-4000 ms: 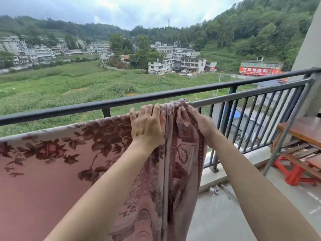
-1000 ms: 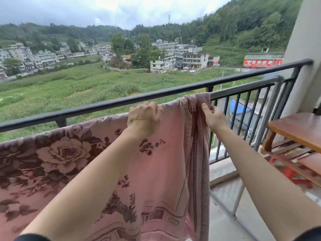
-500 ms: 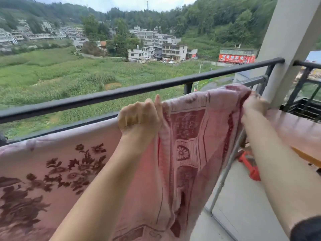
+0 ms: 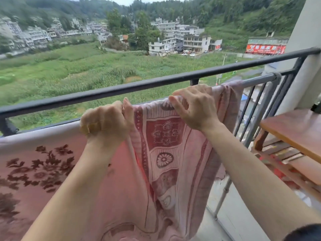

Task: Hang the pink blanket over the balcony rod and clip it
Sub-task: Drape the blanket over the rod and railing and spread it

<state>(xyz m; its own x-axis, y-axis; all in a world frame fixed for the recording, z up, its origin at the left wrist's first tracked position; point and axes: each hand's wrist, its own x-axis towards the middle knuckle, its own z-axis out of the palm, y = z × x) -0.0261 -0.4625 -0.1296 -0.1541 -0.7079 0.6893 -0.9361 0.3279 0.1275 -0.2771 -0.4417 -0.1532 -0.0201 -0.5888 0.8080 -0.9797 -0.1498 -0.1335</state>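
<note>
The pink blanket (image 4: 165, 153), with dark red flowers and a patterned border, hangs over the grey metal rod (image 4: 257, 80) just inside the black balcony railing (image 4: 121, 89). My left hand (image 4: 104, 122) is a fist gripping the blanket's top fold near the middle. My right hand (image 4: 194, 106) pinches the top edge a little further right, fingers curled over the rod line. The blanket's right end bunches beyond my right hand. No clip is in view.
A wooden table (image 4: 295, 129) stands at the right with red plastic (image 4: 281, 176) under it. A pale pillar (image 4: 305, 66) rises at the right end of the railing. The rod's grey support leg (image 4: 222, 197) drops to the floor.
My right hand has moved left along the top edge, from the blanket's far right end to nearer my left hand. The blanket's right end now hangs loose on the rod.
</note>
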